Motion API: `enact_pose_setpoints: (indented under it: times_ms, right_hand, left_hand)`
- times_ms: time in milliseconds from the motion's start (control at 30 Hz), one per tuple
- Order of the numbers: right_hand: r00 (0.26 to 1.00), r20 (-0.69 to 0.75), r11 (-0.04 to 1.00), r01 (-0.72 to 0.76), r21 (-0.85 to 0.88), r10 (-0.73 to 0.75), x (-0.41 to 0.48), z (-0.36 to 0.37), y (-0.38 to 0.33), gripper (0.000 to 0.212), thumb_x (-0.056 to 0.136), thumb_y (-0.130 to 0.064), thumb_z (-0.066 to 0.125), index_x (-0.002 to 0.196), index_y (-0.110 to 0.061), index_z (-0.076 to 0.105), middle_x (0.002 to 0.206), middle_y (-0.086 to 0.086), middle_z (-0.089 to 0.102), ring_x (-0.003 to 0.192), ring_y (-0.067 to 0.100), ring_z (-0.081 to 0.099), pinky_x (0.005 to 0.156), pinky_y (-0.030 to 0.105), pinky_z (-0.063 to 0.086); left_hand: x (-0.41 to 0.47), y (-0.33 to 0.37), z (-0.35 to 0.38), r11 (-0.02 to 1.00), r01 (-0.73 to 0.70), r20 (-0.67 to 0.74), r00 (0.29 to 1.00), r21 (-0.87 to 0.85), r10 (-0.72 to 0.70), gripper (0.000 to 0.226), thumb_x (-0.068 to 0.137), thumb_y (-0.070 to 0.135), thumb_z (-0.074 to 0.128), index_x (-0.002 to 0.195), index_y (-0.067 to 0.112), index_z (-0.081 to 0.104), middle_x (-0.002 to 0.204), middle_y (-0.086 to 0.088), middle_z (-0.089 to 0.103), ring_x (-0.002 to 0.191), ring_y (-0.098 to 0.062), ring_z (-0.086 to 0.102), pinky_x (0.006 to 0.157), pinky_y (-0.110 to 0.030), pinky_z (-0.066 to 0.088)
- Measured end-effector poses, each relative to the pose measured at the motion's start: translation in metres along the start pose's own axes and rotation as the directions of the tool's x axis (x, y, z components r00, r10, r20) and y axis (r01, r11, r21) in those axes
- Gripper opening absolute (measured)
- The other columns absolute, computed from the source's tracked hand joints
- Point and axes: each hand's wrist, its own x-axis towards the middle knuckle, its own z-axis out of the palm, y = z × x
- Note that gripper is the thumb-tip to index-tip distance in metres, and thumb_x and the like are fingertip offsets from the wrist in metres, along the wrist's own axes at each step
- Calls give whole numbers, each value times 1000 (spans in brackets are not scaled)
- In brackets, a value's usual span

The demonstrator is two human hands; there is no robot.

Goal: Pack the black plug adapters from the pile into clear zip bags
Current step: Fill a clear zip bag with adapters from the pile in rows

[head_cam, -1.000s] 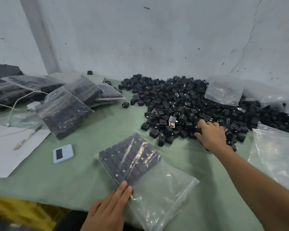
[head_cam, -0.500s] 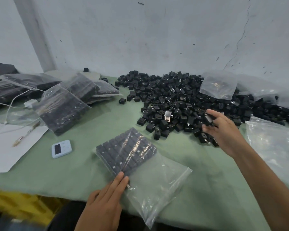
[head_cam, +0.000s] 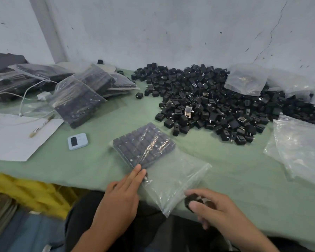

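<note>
A large pile of black plug adapters [head_cam: 216, 99] lies on the green table [head_cam: 225, 164] at the back. In front of me a clear zip bag [head_cam: 173, 179] lies flat, its far half filled with neat rows of adapters [head_cam: 144, 146]. My left hand [head_cam: 122, 193] rests with straight fingers on the bag's near left edge. Just right of the bag's open mouth, near the table's front edge, my right hand [head_cam: 213, 208] grips black adapters [head_cam: 195, 201] in curled fingers.
Filled bags [head_cam: 76, 99] are stacked at the back left beside white cables. A white sheet with a pen [head_cam: 11, 137] and a small pale-blue device [head_cam: 77, 141] lie left. Empty clear bags [head_cam: 302, 148] lie right, another [head_cam: 245, 79] on the pile. Yellow fabric [head_cam: 25, 193] hangs below the edge.
My right hand left the pile with adapters in its grip and came back to the bag's open mouth near the table edge. My left hand stayed on the bag.
</note>
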Motion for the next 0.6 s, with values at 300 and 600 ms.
enact_pose_setpoints:
  times_ms: [300, 600]
  right_hand:
    - [976, -44, 707, -124, 696, 214, 63, 61, -5, 15, 93, 11, 55, 104, 9, 66, 103, 20, 74, 98, 31, 73, 76, 30, 61]
    - [984, -34, 825, -128, 551, 175, 91, 83, -16, 11, 94, -14, 68, 98, -9, 77, 99, 17, 76, 93, 31, 74, 83, 44, 61]
  left_hand:
    - [-2, -1, 0, 1000, 1, 15, 1000, 11, -1, 64, 82, 21, 38, 145, 20, 52, 156, 3, 42, 115, -9, 64, 83, -31, 50]
    - [-2, -2, 2, 999, -1, 57, 998, 51, -2, 65, 85, 20, 33, 149, 19, 46, 160, 2, 36, 123, -9, 59, 83, -31, 47]
